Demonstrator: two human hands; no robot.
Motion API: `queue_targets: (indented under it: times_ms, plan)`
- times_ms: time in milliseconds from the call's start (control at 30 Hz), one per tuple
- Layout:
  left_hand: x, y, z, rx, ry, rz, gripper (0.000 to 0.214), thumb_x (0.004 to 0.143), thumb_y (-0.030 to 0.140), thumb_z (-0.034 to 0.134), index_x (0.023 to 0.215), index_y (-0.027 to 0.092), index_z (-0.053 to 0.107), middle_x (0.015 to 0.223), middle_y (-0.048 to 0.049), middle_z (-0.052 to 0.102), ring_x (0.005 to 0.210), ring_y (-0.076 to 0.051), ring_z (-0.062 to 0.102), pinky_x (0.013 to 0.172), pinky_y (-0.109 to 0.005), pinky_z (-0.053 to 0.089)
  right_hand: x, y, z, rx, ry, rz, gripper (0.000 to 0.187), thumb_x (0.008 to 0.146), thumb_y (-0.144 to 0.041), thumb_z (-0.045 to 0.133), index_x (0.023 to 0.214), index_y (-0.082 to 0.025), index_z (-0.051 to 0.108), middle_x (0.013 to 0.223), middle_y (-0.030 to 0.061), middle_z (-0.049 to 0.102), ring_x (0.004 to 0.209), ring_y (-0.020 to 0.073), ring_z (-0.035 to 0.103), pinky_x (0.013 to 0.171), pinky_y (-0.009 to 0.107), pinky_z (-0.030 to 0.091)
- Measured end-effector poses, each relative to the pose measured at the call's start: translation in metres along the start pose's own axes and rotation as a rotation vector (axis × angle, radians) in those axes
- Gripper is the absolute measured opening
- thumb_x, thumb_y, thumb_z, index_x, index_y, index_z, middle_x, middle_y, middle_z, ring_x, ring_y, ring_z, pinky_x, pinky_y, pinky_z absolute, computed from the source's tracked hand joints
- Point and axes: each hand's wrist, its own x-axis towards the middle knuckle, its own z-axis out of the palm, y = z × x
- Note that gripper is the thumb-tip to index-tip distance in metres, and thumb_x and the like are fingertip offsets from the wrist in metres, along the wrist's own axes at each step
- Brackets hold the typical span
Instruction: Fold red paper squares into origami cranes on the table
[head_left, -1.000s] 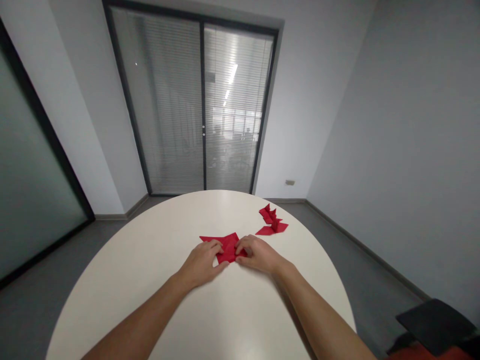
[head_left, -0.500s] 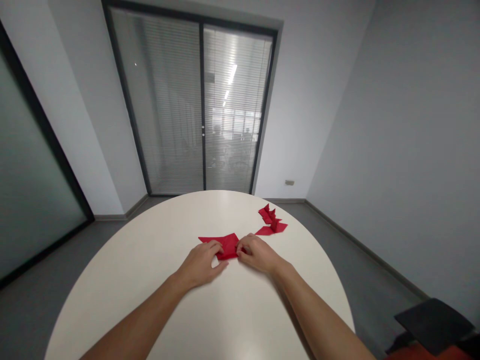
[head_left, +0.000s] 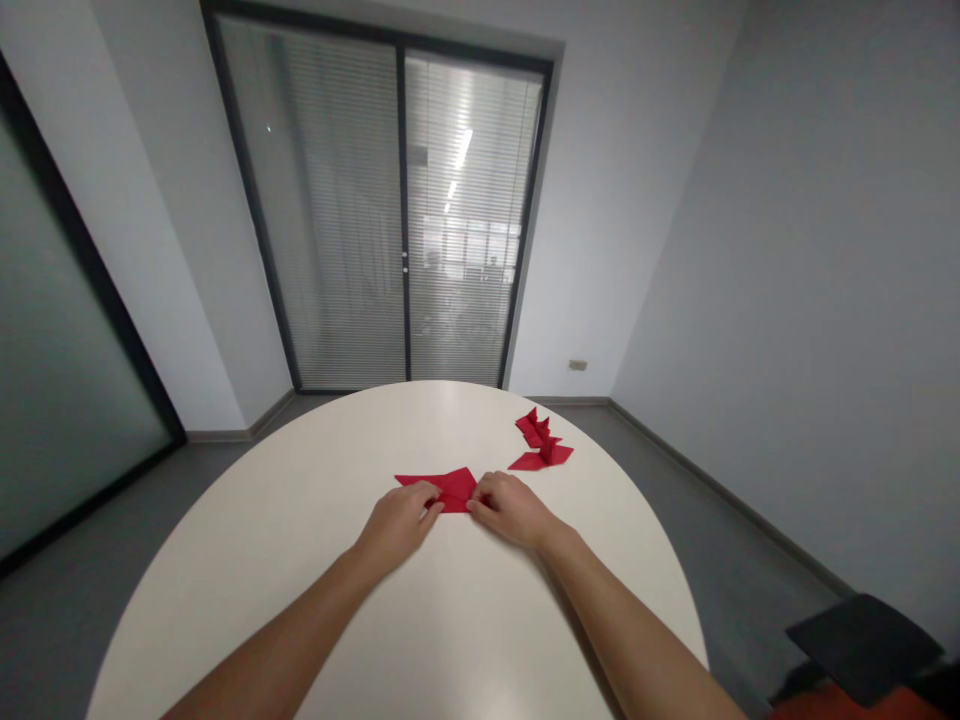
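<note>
A sheet of folded red paper (head_left: 456,487) lies on the white table, its pointed end toward the left and a raised corner at the back. My left hand (head_left: 401,518) pinches its near left edge between thumb and fingers. At the right end, my right hand (head_left: 511,508) grips the paper with thumb and curled fingers, which hide that corner. Beyond my right hand rest folded red paper pieces: a pointed one (head_left: 541,456) with a raised middle, and a spiky one (head_left: 533,428) just behind it.
The round white table (head_left: 315,600) curves away on both sides. A dark chair part (head_left: 862,645) with something orange below it stands at the lower right, off the table. Glass doors with blinds (head_left: 405,220) are behind the table.
My left thumb has moved up and closed onto the paper's near edge. The near edge is now flatter and a little further back. My right hand has shifted slightly left.
</note>
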Motion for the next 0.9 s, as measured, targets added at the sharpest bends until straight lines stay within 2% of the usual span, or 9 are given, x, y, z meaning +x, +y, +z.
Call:
queue_targets:
  times_ms: [167, 233, 300, 400, 600, 667, 733, 833, 900]
  plan:
    - [0.001, -0.002, 0.005, -0.028, 0.029, -0.035, 0.030, 0.092, 0.019, 0.056, 0.123, 0.020, 0.059, 0.117, -0.0066, 0.072, 0.103, -0.024, 0.067, 0.089, -0.034, 0.048, 0.001, 0.001, 0.004, 0.026, 0.018, 0.034, 0.008, 0.086, -0.018, 0.060, 0.087, -0.018, 0.068, 0.083, 0.0039, 0.068, 0.076, 0.0169, 0.058, 0.068, 0.025, 0.040]
    - [0.000, -0.001, 0.005, -0.040, 0.037, -0.011, 0.037, 0.092, 0.016, 0.056, 0.129, 0.020, 0.056, 0.124, -0.0068, 0.069, 0.108, -0.023, 0.065, 0.093, -0.034, 0.048, 0.001, 0.001, 0.005, 0.036, 0.026, 0.014, 0.014, 0.084, -0.015, 0.061, 0.095, -0.019, 0.069, 0.088, 0.0042, 0.069, 0.079, 0.0176, 0.060, 0.070, 0.026, 0.042]
    - [0.000, 0.000, 0.004, -0.025, 0.035, 0.028, 0.034, 0.092, 0.015, 0.055, 0.125, 0.022, 0.061, 0.126, -0.0060, 0.067, 0.110, -0.023, 0.064, 0.094, -0.034, 0.048, 0.000, 0.002, 0.006, 0.034, 0.037, -0.034, 0.023, 0.085, -0.013, 0.060, 0.104, -0.020, 0.070, 0.096, 0.0057, 0.070, 0.086, 0.0191, 0.061, 0.076, 0.028, 0.044]
    - [0.001, 0.002, 0.002, 0.026, 0.015, 0.107, 0.027, 0.091, 0.011, 0.053, 0.106, 0.025, 0.072, 0.121, -0.0044, 0.067, 0.110, -0.022, 0.062, 0.096, -0.035, 0.047, 0.000, 0.001, 0.004, 0.011, 0.020, -0.143, 0.025, 0.089, -0.014, 0.057, 0.107, -0.022, 0.073, 0.102, 0.0071, 0.071, 0.095, 0.0214, 0.061, 0.086, 0.031, 0.044]
    - [0.000, 0.007, -0.003, 0.152, -0.006, 0.154, 0.030, 0.088, 0.007, 0.052, 0.100, 0.022, 0.075, 0.104, -0.0067, 0.072, 0.101, -0.025, 0.061, 0.090, -0.041, 0.047, 0.001, -0.006, -0.007, 0.004, -0.020, -0.213, 0.015, 0.088, -0.020, 0.063, 0.089, -0.022, 0.078, 0.081, 0.0048, 0.071, 0.086, 0.0209, 0.061, 0.085, 0.032, 0.044]
    - [-0.002, 0.010, -0.005, 0.163, 0.018, 0.129, 0.026, 0.089, 0.011, 0.053, 0.100, 0.020, 0.074, 0.103, -0.0076, 0.072, 0.101, -0.026, 0.061, 0.090, -0.042, 0.046, 0.001, -0.008, -0.008, 0.033, -0.035, -0.229, 0.013, 0.085, -0.019, 0.064, 0.082, -0.021, 0.077, 0.074, 0.0031, 0.070, 0.081, 0.0194, 0.061, 0.086, 0.031, 0.044]
    - [-0.003, 0.013, -0.006, 0.151, 0.040, 0.108, 0.022, 0.091, 0.021, 0.054, 0.103, 0.018, 0.073, 0.106, -0.0087, 0.072, 0.103, -0.027, 0.061, 0.092, -0.043, 0.046, 0.001, -0.010, -0.007, 0.085, -0.069, -0.248, 0.013, 0.082, -0.017, 0.065, 0.084, -0.021, 0.077, 0.075, 0.0021, 0.070, 0.078, 0.0179, 0.061, 0.083, 0.029, 0.045]
    - [-0.004, 0.013, -0.005, 0.124, 0.030, 0.106, 0.026, 0.091, 0.030, 0.058, 0.109, 0.018, 0.071, 0.114, -0.0100, 0.071, 0.108, -0.028, 0.061, 0.095, -0.044, 0.047, 0.001, -0.009, -0.002, 0.154, -0.118, -0.246, 0.028, 0.079, -0.011, 0.060, 0.096, -0.023, 0.077, 0.086, 0.0014, 0.074, 0.079, 0.0167, 0.063, 0.078, 0.026, 0.048]
    - [-0.005, 0.010, -0.003, 0.109, 0.011, 0.116, 0.030, 0.091, 0.032, 0.058, 0.115, 0.018, 0.069, 0.120, -0.0104, 0.069, 0.112, -0.028, 0.060, 0.099, -0.044, 0.046, 0.000, -0.006, 0.001, 0.157, -0.107, -0.221, 0.040, 0.075, -0.005, 0.055, 0.103, -0.024, 0.076, 0.095, 0.0019, 0.075, 0.086, 0.0176, 0.065, 0.083, 0.027, 0.049]
